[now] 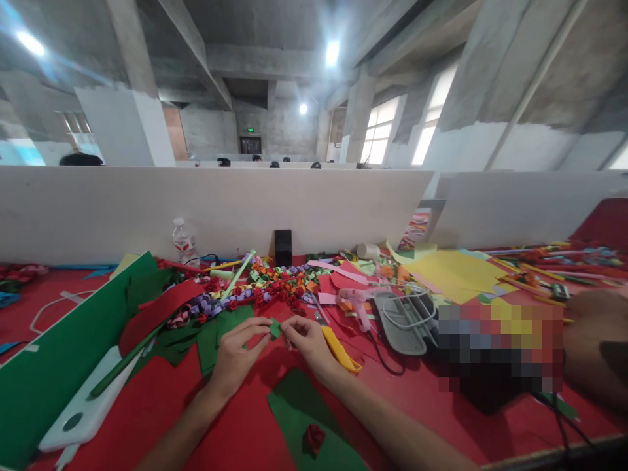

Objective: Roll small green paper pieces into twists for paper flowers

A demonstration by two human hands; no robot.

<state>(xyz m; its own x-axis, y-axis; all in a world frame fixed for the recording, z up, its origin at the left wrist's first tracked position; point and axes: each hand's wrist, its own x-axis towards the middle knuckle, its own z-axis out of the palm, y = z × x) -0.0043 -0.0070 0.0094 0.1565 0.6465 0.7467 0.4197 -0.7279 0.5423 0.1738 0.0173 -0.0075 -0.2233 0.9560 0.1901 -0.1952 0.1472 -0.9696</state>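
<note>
A small piece of green paper (275, 328) is pinched between my two hands above the red tabletop. My left hand (241, 345) grips its left side with thumb and forefinger. On its right side, my right hand (305, 340) closes its fingertips at the edge. Below my hands lies a larger green sheet (299, 409) with a dark red paper rose (314, 438) on it. Yellow-handled scissors (341, 350) rest just right of my right wrist, their blades partly hidden. More cut green paper (209, 347) lies beside my left hand.
Many small paper flowers (275, 284) are heaped behind my hands. A pink glue gun (360, 304) and an open grey case (402, 324) lie to the right. A green board (73, 347) and white power bank-like box (86, 405) are left. Another person's arm (596, 347) is far right.
</note>
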